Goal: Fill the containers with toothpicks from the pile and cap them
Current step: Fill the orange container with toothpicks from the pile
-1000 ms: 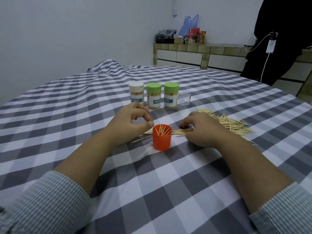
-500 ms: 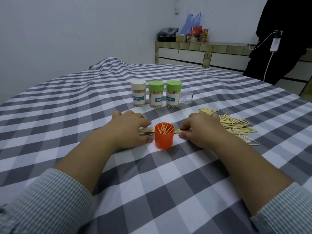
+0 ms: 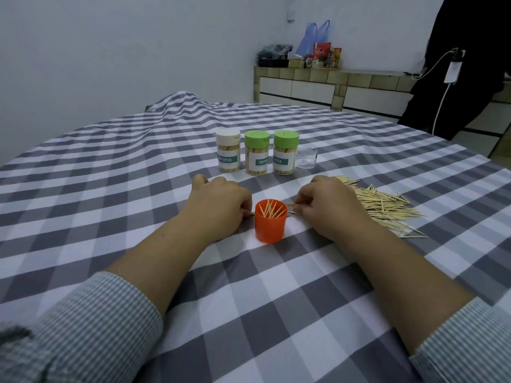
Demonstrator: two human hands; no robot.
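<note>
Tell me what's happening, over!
Both hands, left hand and right hand, pinching a toothpick bundle. Orange container open, partly filled. Nothing blocking.

Dim, cool, even light; soft shadows; sharp centre; wide-angle bending at edges

White-capped jar (image 3: 227, 153) label "TOOTHPICK"; left green-capped jar (image 3: 257, 153) "TOOTH…", right green-capped jar (image 3: 285, 152) "…HPICK"

A plain room in a home; a grey-and-white checked cloth (image 3: 138, 172) drapes the tabletop. Behind, a tiled ledge (image 3: 331, 76) against bare white walls holds plastic bags (image 3: 315, 34) and packets (image 3: 322, 51); a charger (image 3: 453, 71) dangles by its cable.
</note>
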